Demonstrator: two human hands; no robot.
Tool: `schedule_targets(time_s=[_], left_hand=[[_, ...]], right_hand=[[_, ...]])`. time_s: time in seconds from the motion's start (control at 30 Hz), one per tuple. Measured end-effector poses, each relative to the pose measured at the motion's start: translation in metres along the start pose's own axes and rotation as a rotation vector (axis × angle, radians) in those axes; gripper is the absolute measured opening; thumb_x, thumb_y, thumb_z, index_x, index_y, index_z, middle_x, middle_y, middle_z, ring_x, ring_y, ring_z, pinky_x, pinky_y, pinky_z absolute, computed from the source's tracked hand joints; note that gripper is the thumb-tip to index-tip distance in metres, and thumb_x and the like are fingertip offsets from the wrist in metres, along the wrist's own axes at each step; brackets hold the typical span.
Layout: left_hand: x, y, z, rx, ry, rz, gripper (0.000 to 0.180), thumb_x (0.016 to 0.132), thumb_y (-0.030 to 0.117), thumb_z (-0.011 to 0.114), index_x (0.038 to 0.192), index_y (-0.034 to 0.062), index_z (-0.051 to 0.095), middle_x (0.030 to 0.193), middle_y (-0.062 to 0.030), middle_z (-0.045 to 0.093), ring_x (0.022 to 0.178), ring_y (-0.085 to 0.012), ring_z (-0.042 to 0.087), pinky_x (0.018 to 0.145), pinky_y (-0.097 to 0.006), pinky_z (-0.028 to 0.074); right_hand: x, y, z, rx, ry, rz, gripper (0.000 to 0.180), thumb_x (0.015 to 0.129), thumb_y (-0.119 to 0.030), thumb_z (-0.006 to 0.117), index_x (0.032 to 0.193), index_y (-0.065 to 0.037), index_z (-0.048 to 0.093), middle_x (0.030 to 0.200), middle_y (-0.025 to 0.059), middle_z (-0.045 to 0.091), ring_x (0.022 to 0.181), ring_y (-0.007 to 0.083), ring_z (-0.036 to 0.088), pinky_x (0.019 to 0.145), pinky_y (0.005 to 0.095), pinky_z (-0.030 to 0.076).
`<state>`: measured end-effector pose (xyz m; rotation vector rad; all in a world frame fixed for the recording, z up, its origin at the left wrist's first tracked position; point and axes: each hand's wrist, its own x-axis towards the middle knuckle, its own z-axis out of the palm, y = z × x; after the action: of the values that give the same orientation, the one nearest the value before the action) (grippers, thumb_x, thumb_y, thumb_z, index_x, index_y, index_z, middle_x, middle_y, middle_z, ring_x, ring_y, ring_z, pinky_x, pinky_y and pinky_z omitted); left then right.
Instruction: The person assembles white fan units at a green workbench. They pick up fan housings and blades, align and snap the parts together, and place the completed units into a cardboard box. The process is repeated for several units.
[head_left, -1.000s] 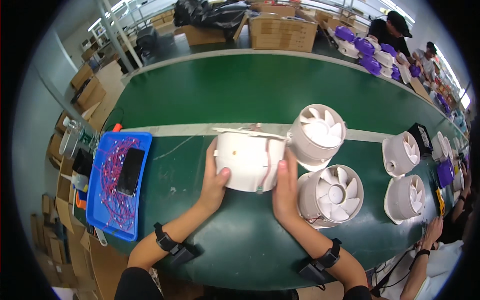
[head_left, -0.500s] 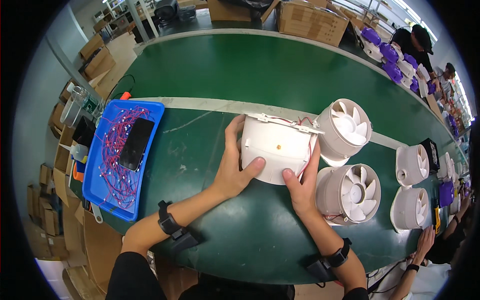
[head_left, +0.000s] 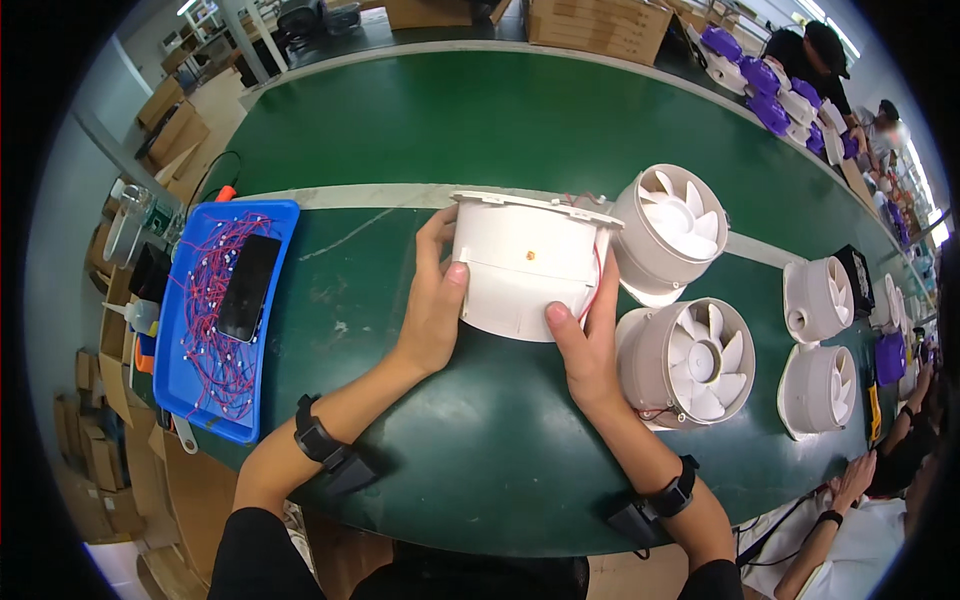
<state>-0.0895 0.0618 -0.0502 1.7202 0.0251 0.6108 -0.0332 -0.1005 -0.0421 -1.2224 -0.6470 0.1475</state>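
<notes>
Between my two hands is a white plastic fan housing, a wide drum with its flat flange at the top. A small orange-brown spot shows on its side, and a red wire runs down its right side. My left hand grips the left side, thumb at the edge and fingers partly hidden behind. On the right side, my right hand has its thumb on the lower front, near the wire. Just right of it are two similar white fans, an upper fan and a lower fan, their blades showing.
At the left lies a blue tray with red wires and a black phone. Further right on the green table stand more fans, near a co-worker's hand. Cardboard boxes line the back.
My left thumb has slid from the housing's front to its left edge. The housing is turned slightly, showing less of the flange top. The whole view has shifted a little.
</notes>
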Motion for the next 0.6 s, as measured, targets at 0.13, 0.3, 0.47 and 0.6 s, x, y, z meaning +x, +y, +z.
schedule_targets(time_s=[0.13, 0.3, 0.47, 0.6], left_hand=[[-0.0006, -0.0031, -0.0013, 0.044, 0.004, 0.011, 0.074, 0.094, 0.052, 0.034, 0.139, -0.0058, 0.023, 0.137, -0.0231, 0.035, 0.127, -0.0304, 0.036, 0.107, -0.041, 0.028], [0.0007, -0.0030, -0.0007, 0.058, -0.009, 0.018, 0.073, 0.095, 0.051, 0.033, 0.139, -0.0058, 0.024, 0.139, -0.0226, 0.033, 0.128, -0.0315, 0.035, 0.108, -0.042, 0.027], [-0.0002, -0.0003, 0.0011, 0.044, 0.009, 0.013, 0.074, 0.094, 0.052, 0.033, 0.140, -0.0053, 0.023, 0.139, -0.0225, 0.033, 0.128, -0.0314, 0.035, 0.107, -0.043, 0.027], [0.0002, -0.0019, 0.0006, 0.040, 0.001, 0.013, 0.075, 0.094, 0.053, 0.034, 0.140, -0.0048, 0.022, 0.138, -0.0227, 0.034, 0.128, -0.0305, 0.035, 0.107, -0.043, 0.028]], right_hand=[[-0.0020, 0.0050, -0.0002, 0.004, 0.012, 0.027, 0.090, 0.084, -0.024, 0.065, 0.145, 0.006, 0.007, 0.140, 0.0226, 0.030, 0.130, 0.0287, 0.035, 0.108, 0.0391, 0.029], [-0.0005, 0.0004, -0.0012, 0.003, 0.003, 0.018, 0.090, 0.084, -0.025, 0.065, 0.144, 0.007, 0.007, 0.140, 0.0227, 0.031, 0.130, 0.0287, 0.036, 0.108, 0.0392, 0.029], [0.0003, 0.0027, -0.0014, -0.010, -0.001, -0.001, 0.090, 0.084, -0.025, 0.065, 0.144, 0.007, 0.007, 0.139, 0.0228, 0.032, 0.130, 0.0288, 0.036, 0.108, 0.0391, 0.030], [-0.0004, 0.0030, -0.0011, -0.009, 0.006, 0.007, 0.089, 0.084, -0.026, 0.065, 0.144, 0.007, 0.007, 0.139, 0.0229, 0.032, 0.130, 0.0288, 0.036, 0.108, 0.0392, 0.029]])
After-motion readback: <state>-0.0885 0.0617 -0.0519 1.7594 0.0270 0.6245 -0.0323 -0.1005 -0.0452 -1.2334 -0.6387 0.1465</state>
